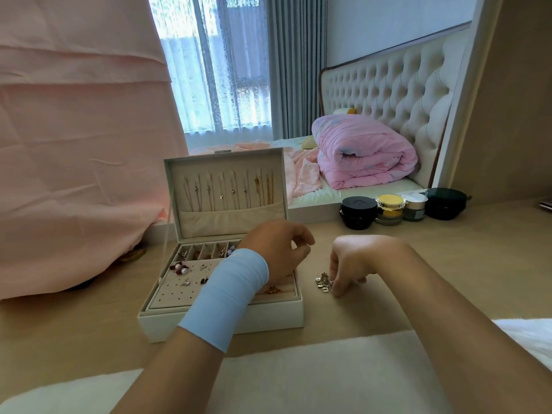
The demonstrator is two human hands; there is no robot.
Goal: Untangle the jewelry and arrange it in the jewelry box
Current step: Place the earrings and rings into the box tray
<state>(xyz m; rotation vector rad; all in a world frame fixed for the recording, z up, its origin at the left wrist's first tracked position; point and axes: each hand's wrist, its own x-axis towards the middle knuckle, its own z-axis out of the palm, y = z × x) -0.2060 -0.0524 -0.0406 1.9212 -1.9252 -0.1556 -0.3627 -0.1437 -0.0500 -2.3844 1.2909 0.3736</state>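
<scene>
A white jewelry box (221,322) stands open on the wooden table, its lid (225,191) upright with several thin necklaces hanging inside. Earrings sit in the tray's small compartments and on the perforated pad (185,279). My left hand (277,249), a light blue band round its wrist, hovers over the box's right side with fingers curled; I cannot see anything in them. To the right of the box lies a small heap of silver jewelry (322,283). My right hand (355,264) reaches down and pinches a piece at the heap's right edge.
Several cosmetic jars (388,209) stand at the table's far right edge. A pink cloth (74,144) hangs at the left, close behind the box. A bed with a pink quilt (364,153) lies beyond the table. White fabric (298,377) covers the near edge.
</scene>
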